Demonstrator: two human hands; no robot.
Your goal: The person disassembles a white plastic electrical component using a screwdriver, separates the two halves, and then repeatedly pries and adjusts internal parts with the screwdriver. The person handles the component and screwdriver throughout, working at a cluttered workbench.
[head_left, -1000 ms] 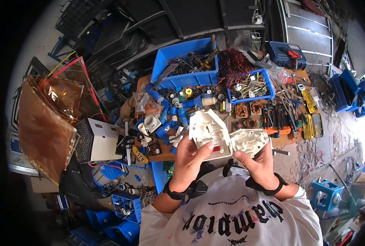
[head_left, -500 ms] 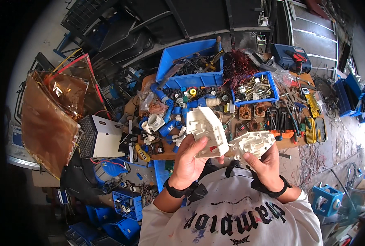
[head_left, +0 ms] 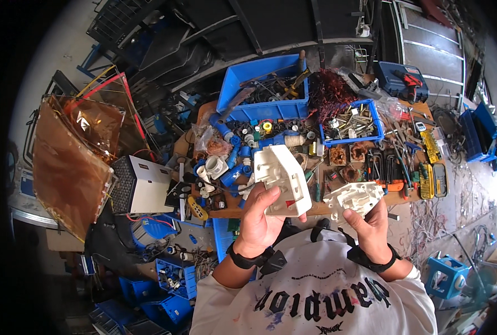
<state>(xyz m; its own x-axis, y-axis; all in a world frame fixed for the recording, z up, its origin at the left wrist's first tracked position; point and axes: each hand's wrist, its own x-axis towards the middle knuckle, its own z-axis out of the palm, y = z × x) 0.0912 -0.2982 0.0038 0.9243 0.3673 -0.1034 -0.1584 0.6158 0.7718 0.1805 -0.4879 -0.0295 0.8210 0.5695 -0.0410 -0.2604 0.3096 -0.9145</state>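
My left hand [head_left: 259, 220] grips a white plastic housing shell [head_left: 280, 177], thumb over its lower left edge and fingers beneath. The shell's hollow side faces up, with molded ribs and a small red mark inside. In my right hand [head_left: 368, 228] is a smaller white plastic molded part [head_left: 353, 200], full of posts and recesses, pinched between the thumb on top and fingers underneath. The two pieces are held apart, above the near edge of a wooden workbench [head_left: 315, 209].
Blue and white pipe fittings [head_left: 217, 166] crowd the bench's left. Behind stand a large blue bin [head_left: 262, 111] of tools and a smaller blue tray [head_left: 353, 121] of bolts. Hex keys [head_left: 392, 166] lie at right, with a red drill [head_left: 411, 81] on a case farther back.
My right hand has moved right with the smaller part, widening the gap between the two pieces. The left hand keeps its hold on the shell, nearly unmoved.
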